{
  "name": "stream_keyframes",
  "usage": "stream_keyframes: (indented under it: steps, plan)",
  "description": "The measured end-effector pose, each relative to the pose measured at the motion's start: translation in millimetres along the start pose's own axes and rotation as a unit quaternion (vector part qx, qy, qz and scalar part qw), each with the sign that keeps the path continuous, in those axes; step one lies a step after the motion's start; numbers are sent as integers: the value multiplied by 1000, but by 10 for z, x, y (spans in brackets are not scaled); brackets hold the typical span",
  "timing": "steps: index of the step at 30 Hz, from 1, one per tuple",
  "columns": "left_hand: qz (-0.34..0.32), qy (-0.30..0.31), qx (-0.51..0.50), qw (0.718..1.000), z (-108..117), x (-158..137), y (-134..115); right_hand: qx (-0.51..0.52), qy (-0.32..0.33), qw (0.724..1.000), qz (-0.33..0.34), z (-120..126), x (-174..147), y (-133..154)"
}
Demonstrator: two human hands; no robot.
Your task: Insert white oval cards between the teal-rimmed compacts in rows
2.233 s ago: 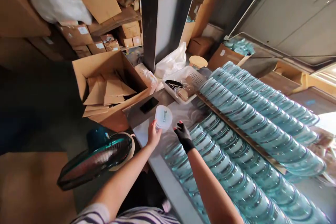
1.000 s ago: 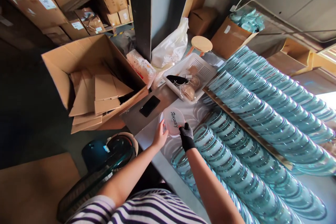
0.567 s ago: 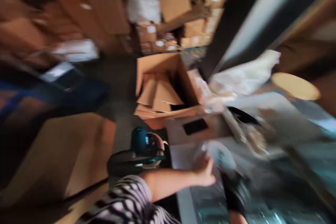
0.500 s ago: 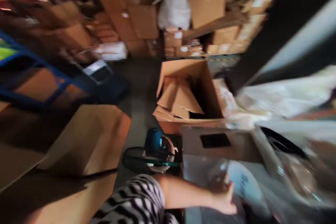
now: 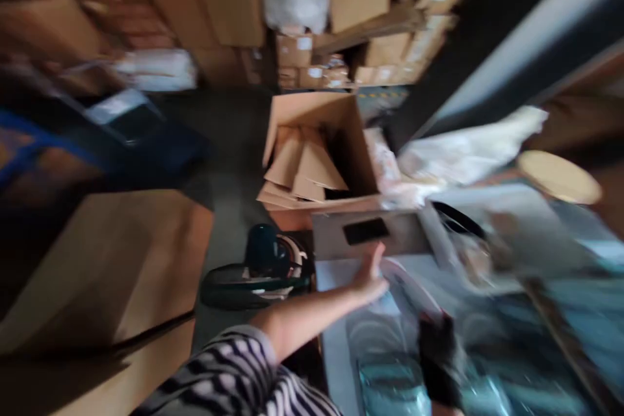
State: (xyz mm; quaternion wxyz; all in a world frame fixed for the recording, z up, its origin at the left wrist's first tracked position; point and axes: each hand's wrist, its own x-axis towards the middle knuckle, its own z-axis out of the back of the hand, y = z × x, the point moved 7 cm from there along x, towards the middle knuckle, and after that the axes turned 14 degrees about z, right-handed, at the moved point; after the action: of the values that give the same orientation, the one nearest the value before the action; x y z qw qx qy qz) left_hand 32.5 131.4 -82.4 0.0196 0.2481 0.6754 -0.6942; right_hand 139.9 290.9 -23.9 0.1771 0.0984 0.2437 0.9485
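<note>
A round, flat, pale disc (image 5: pixel 415 294), blurred by motion, stands tilted over the grey work surface (image 5: pixel 336 344). My right hand (image 5: pixel 439 351), in a dark glove, grips its lower right edge. At the disc's upper left edge is my bare left hand (image 5: pixel 369 281), thumb raised and apart from the fingers; whether it touches the disc is unclear. Below the hands lie shiny, clear-wrapped bluish items (image 5: pixel 394 383). A black phone-like rectangle (image 5: pixel 365 231) rests beyond my left hand.
An open carton (image 5: pixel 319 104) holding folded cardboard stands ahead. Left of me is a large cardboard box (image 5: pixel 146 247), with a dark green round-based object (image 5: pixel 266 253) beside it. A translucent tray (image 5: pixel 517 234), a yellowish disc (image 5: pixel 559 177) and a dark pillar (image 5: pixel 468 45) are on the right.
The view has swung right. My left hand has moved up and away from me, and the disc, lettered face visible before, is now tilted. My gloved right hand now shows clearly.
</note>
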Motion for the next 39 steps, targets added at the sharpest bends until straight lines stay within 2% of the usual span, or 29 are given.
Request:
stream_keyframes:
  steps: [2, 4, 6, 8, 10, 12, 14, 18, 21, 24, 26, 28, 30, 32, 33, 34, 36, 37, 39]
  plan:
    - [-43, -8, 29, 999, 76, 44, -95, 54, 18, 998, 39, -69, -95, 53]
    - [-61, 25, 59, 996, 62, 144, -74, 101, 5, 994, 52, -251, -96, 41]
    - [-79, 48, 74, 993, 34, 219, -12, 140, -46, 989, 26, -439, -68, -67]
    - [-71, 44, 81, 993, 19, 247, 69, 177, -114, 978, 5, -564, -62, -161]
    - [-64, 49, 96, 992, -29, 224, 117, 200, -172, 965, -11, -604, -77, -207]
    - [-80, 68, 118, 987, -107, 170, 118, 190, -192, 963, -13, -579, -81, -195]
    - [-105, 82, 137, 982, -162, 113, 108, 155, -169, 973, 14, -519, -69, -131]
    - [-133, 62, 145, 979, -151, 30, 132, 90, -109, 987, 82, -408, -106, -3]
    - [-137, 49, 112, 983, -122, 9, 169, 55, -48, 997, 35, -462, -155, -41]
    - [-87, 30, 57, 994, -85, 76, 247, 69, -10, 997, -24, -545, -148, -74]
    - [-12, 10, 13, 1000, -61, 139, 318, 113, -38, 990, -77, -518, -121, -95]
    - [77, 17, -42, 996, -89, 150, 367, 205, -90, 964, -141, -432, -122, -106]
    - [155, 97, -98, 978, -230, 63, 334, 337, -141, 914, -177, -288, -168, -56]
    - [205, 212, -131, 946, -408, -140, 197, 462, -155, 854, -183, -78, -275, 55]
    - [216, 257, -135, 932, -469, -267, 103, 500, -152, 833, -182, 61, -363, 114]
    - [222, 288, -131, 922, -505, -398, 8, 518, -146, 823, -180, 224, -476, 164]
    - [234, 343, -106, 903, -561, -684, -157, 514, -145, 827, -175, 590, -772, 228]
    - [244, 386, -91, 885, -607, -854, -221, 510, -145, 830, -171, 763, -945, 250]
    - [256, 493, -75, 828, -734, -1250, -329, 525, -141, 823, -166, 1030, -1325, 277]
